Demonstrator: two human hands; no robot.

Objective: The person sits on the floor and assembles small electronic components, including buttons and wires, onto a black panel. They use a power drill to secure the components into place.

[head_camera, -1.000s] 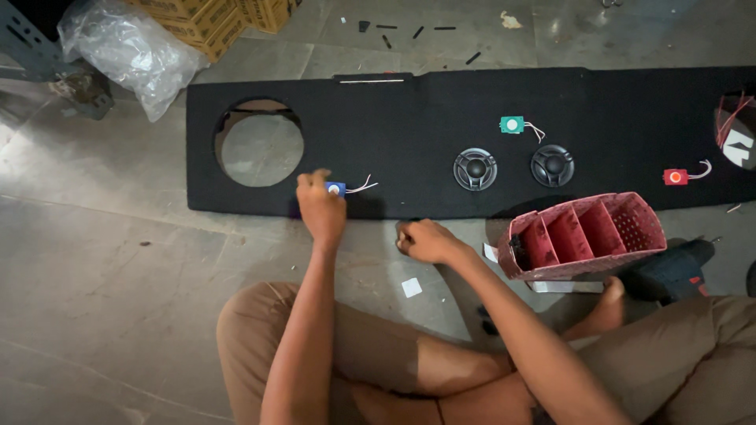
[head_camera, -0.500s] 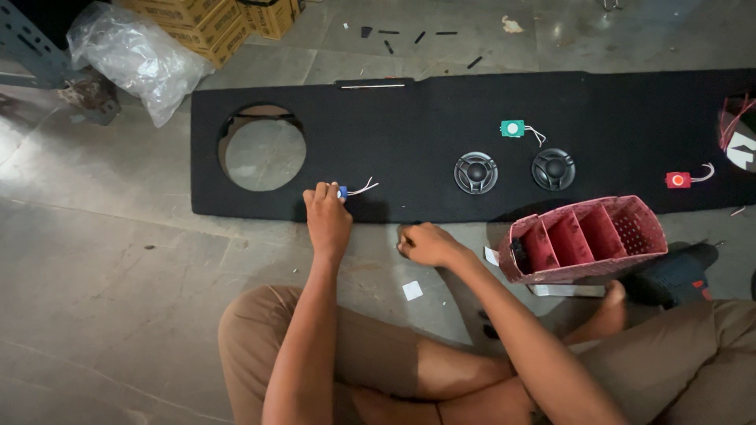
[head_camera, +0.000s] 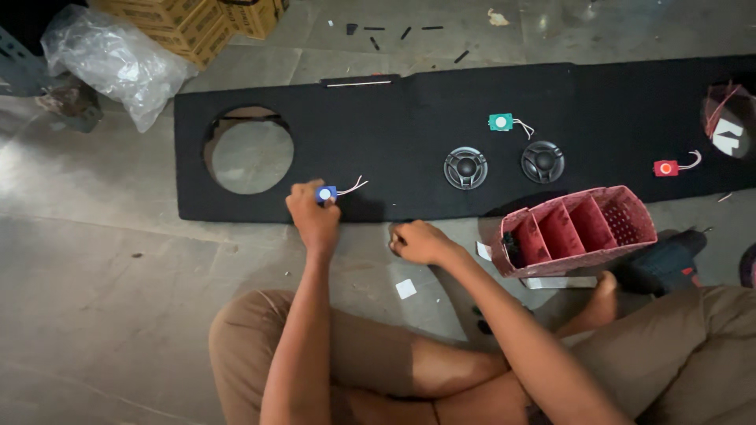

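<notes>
A long black carpeted board (head_camera: 409,142) lies on the concrete floor in front of me. My left hand (head_camera: 312,212) holds a small blue square part with a white button and thin wires (head_camera: 326,193) against the board's near edge, right of a large round cut-out (head_camera: 248,151). My right hand (head_camera: 421,242) rests closed on the floor just below the board's edge; whether it holds anything is hidden. Two round black speakers (head_camera: 465,168) (head_camera: 542,161) sit on the board, with a green wired part (head_camera: 502,122) behind them and a red wired part (head_camera: 666,168) to the right.
A pink divided plastic basket (head_camera: 579,230) stands at my right, a dark power drill (head_camera: 661,264) beside it. Crumpled clear plastic (head_camera: 114,63) and cardboard boxes (head_camera: 189,24) lie at the back left. A second cut-out (head_camera: 728,118) is at the board's right end. My crossed legs fill the foreground.
My left hand has shifted slightly along the board's near edge with the blue part. My right hand has stayed put on the floor.
</notes>
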